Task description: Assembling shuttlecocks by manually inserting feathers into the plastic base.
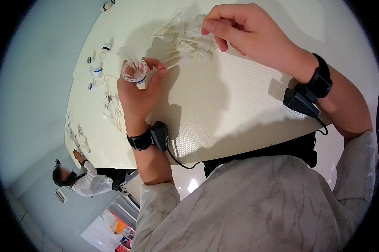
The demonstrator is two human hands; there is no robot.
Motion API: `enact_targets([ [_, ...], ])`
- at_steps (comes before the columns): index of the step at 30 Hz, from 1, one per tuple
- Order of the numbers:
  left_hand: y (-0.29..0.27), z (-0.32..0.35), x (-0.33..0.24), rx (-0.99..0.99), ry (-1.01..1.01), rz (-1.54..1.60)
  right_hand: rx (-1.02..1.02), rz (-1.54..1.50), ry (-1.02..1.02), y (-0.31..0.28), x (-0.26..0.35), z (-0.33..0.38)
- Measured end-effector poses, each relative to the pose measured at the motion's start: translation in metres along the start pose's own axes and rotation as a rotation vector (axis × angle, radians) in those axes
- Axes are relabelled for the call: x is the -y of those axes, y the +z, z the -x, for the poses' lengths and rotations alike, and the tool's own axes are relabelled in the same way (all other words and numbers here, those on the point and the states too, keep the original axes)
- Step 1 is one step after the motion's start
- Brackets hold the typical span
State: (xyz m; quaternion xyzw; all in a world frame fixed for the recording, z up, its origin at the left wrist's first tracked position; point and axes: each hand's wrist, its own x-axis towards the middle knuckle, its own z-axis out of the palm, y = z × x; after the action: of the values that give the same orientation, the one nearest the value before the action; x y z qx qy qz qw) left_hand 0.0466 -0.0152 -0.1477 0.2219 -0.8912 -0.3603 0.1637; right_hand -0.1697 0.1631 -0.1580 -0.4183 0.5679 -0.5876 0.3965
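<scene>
My left hand [138, 90] holds a small white ring-shaped holder with holes around its rim and a blue band [135, 71], raised just above the cream table [223, 96]. A thin white stem pokes out from between its thumb and fingers toward the right. My right hand [240, 31] hovers over a loose pile of white feathers [185, 33] at the table's far side, fingers curled and pinching at the pile; what it grips is hidden. Both wrists wear black bands with small black boxes and cables.
More white feathers [113, 109] and small white caps with blue bands [97, 70] lie along the table's left side. Another person [84, 178] in white works at the table's lower-left end. The table's near edge [240, 145] runs just before my chest.
</scene>
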Motion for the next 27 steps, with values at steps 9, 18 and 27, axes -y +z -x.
enact_targets([
  [9,0.025,0.015,-0.027,-0.072,-0.262,0.859,0.086,0.302,-0.19,0.011,-0.004,0.011],
  [18,0.039,0.021,-0.043,-0.101,-0.193,0.693,0.078,0.087,-0.149,0.019,-0.012,0.014],
  [27,0.041,0.02,-0.038,-0.161,-0.15,0.731,0.078,0.05,0.036,0.02,0.004,0.011],
])
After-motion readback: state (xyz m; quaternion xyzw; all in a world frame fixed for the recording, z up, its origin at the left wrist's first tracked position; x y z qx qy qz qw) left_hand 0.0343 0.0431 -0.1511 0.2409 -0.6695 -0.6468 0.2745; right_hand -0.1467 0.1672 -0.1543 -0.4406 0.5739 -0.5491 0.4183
